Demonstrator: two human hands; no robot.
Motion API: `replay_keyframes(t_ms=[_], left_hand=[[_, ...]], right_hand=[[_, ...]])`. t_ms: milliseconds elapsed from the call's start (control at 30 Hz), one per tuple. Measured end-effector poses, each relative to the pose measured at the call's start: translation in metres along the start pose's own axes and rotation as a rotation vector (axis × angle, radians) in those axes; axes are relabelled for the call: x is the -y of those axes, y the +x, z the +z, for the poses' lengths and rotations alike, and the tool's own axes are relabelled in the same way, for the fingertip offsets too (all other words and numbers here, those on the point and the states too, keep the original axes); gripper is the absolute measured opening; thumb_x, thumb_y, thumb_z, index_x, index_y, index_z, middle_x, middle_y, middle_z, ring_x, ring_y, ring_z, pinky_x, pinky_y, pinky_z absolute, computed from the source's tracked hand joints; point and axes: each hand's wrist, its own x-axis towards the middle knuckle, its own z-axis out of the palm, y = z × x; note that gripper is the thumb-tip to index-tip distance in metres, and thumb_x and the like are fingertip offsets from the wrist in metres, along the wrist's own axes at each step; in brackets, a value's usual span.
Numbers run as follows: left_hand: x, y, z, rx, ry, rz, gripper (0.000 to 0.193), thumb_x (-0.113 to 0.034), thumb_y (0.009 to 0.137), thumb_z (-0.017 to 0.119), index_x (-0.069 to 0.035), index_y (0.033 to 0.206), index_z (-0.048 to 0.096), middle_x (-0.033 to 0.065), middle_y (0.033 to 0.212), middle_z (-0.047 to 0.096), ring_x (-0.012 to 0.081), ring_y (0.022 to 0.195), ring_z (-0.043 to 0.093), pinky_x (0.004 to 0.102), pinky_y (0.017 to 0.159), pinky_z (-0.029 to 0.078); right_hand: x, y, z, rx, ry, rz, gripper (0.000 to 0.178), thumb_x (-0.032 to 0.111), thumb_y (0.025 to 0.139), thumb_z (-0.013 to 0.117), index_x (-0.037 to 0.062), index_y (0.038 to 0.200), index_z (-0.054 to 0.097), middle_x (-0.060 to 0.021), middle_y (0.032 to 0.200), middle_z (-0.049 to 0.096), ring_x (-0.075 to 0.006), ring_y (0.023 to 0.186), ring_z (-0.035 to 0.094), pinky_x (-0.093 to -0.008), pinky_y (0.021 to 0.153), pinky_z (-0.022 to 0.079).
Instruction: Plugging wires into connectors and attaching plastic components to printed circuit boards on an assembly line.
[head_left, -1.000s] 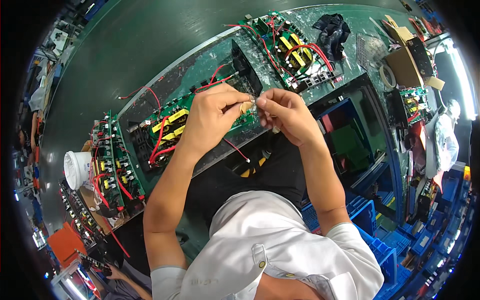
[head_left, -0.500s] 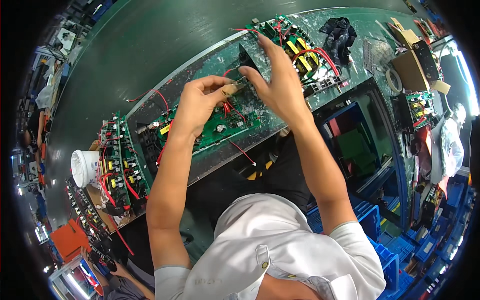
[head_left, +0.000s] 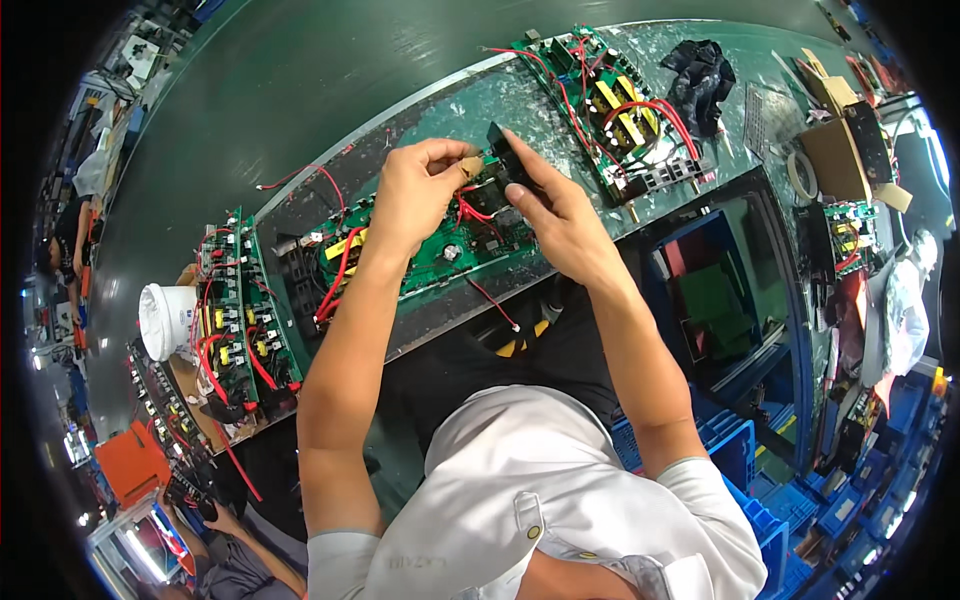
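We pinch a small tan part (head_left: 468, 163) in our left hand (head_left: 420, 190) over the green board (head_left: 440, 245) on the bench (head_left: 330, 150), while our right hand (head_left: 560, 215) grips a black block (head_left: 508, 160); we'd best steady both wrists and keep the red wires (head_left: 478, 212) out from under

A second green circuit board (head_left: 622, 108) with red wires and yellow parts is lying at the far end of the table (head_left: 300, 70). A crumpled black cloth (head_left: 700, 72) is resting just beside it. Further right, a roll of tape (head_left: 801, 176) and a brown cardboard box (head_left: 838, 150) are sitting near each other. To the left, a stack of green boards (head_left: 235, 300) is standing beside a white cup (head_left: 168, 320). Blue plastic bins (head_left: 740, 450) are sitting below the table edge, and an orange object (head_left: 130, 465) is lying at the lower left.
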Motion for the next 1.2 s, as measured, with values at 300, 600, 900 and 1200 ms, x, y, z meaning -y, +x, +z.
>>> replay_keyframes(t_ms=[300,600,900,1200], left_hand=[[-0.001,-0.003,0.003,-0.027,0.053,0.092,0.019,-0.009,0.088,0.073,0.001,0.103,0.074,0.0051,0.087,0.073,0.0098,0.078,0.067,0.0253,0.072,0.052],[0.001,-0.003,0.003,-0.02,0.019,0.113,0.018,-0.008,0.088,0.073,0.001,0.104,0.074,0.0052,0.089,0.073,0.0099,0.079,0.066,0.0254,0.072,0.052],[0.009,-0.005,0.011,-0.127,0.129,0.23,0.014,-0.007,0.085,0.074,0.001,0.097,0.075,0.0099,0.086,0.073,0.0129,0.071,0.067,0.0264,0.066,0.051],[-0.007,-0.007,0.011,-0.101,0.26,0.321,0.013,-0.005,0.084,0.071,0.001,0.096,0.074,0.0126,0.083,0.071,0.0179,0.069,0.068,0.0292,0.064,0.051]], right_hand=[[0.001,-0.001,-0.005,0.015,-0.028,0.029,0.054,0.007,0.1,0.054,0.0065,0.152,0.039,-0.0055,0.136,0.057,-0.0098,0.114,0.052,-0.025,0.1,0.041],[-0.003,0.0,-0.003,0.013,0.041,0.03,0.054,0.008,0.101,0.054,0.0064,0.152,0.038,-0.0072,0.137,0.056,-0.0103,0.115,0.051,-0.0255,0.1,0.041],[0.0,-0.011,0.016,-0.119,-0.209,-0.028,0.057,0.007,0.099,0.056,0.008,0.153,0.038,-0.0097,0.123,0.063,-0.0103,0.101,0.055,-0.0246,0.092,0.044],[0.006,-0.015,0.012,-0.105,-0.202,0.026,0.056,0.007,0.096,0.055,0.0042,0.15,0.039,-0.028,0.137,0.054,-0.0398,0.128,0.054,-0.0394,0.105,0.042]])
